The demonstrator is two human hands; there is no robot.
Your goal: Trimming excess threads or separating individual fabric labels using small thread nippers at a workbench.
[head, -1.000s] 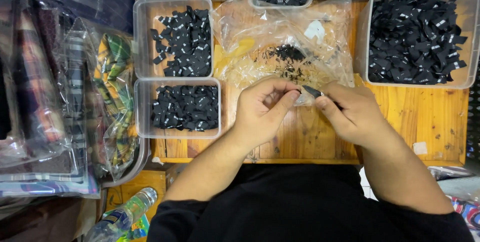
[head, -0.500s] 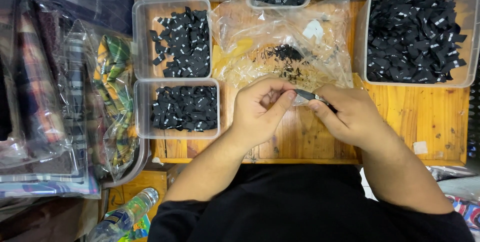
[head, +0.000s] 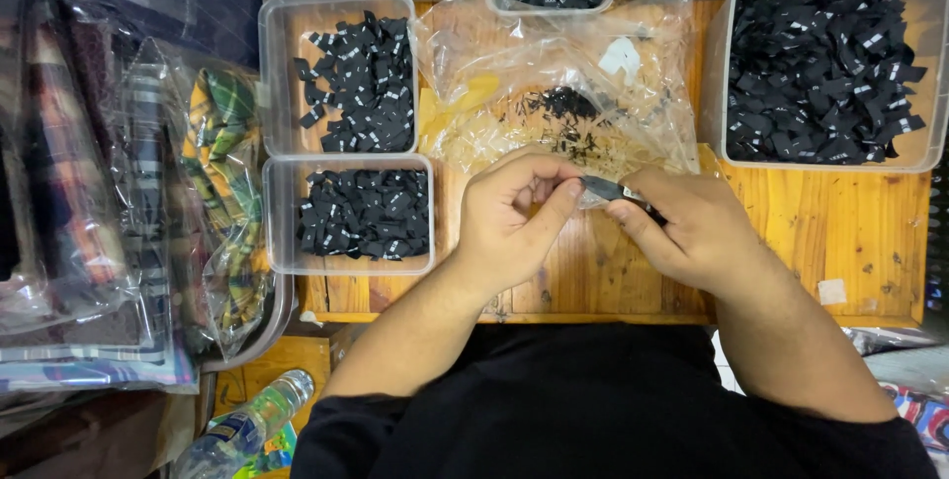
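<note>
Label (head: pixel 600 188) pinched betw. both hands (head: pixel 519 217) (head: pixel 692 227) over wood table (head: pixel 840 232), clear tubs (head: pixel 346 257) around.

Wood, clear plastic and woven black cloth

The tabletop (head: pixel 820 232) is pale unvarnished wood, matt, with visible grain and knots. The tubs (head: pixel 348 261) at centre left and along the upper edge are clear, smooth plastic with a faint sheen; the black labels (head: pixel 820 64) inside look like matt woven cloth. A crinkled clear bag (head: pixel 554 74) at upper centre is thin glossy film. At the left edge, glossy plastic wraps (head: pixel 148 192) cover checked cloth. The small label (head: pixel 603 187) between both hands is dark matt fabric. A clear plastic bottle (head: pixel 247 425) shines at lower left.
</note>
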